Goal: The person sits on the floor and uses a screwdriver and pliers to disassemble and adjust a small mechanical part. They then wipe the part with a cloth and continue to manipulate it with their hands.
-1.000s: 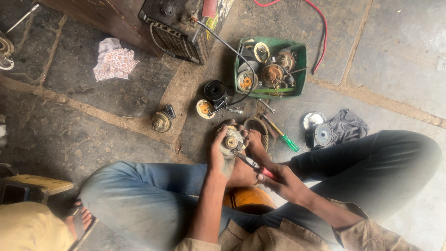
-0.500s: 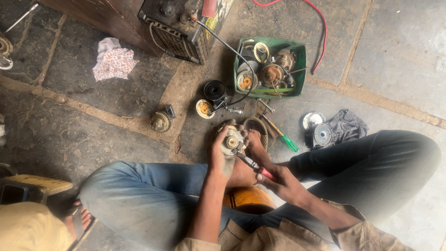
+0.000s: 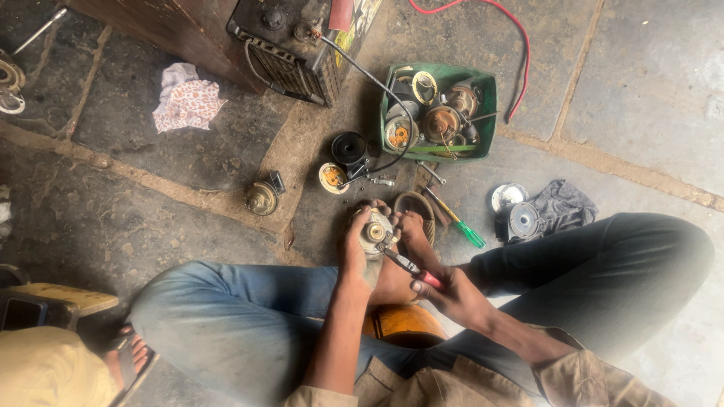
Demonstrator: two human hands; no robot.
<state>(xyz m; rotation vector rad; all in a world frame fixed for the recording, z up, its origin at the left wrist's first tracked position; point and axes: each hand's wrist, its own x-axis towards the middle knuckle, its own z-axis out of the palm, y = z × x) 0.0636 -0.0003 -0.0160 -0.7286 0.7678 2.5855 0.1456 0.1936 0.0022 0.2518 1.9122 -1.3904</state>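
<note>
Stone floor at frame centre: left hand (image 3: 360,243) grips a motor part (image 3: 376,231) while right hand (image 3: 446,290) pinches pliers (image 3: 404,262) at it. Stripped pieces fill the green tray (image 3: 489,113); this part looks only partly dismantled.

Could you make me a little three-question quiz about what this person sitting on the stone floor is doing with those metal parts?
1. True or false: the left hand grips the round grey metal motor part.
2. What does the right hand hold against that part? A) red-handled pliers B) a hammer C) a paintbrush
3. Fill in: the loose round metal parts are collected in a rectangular ____ plastic tray beside the curved red cable.

Key
1. True; the part also rests by the bare foot.
2. A; the tool's tip meets the part.
3. Green; a green-handled screwdriver lies on the floor nearer the person.
</note>
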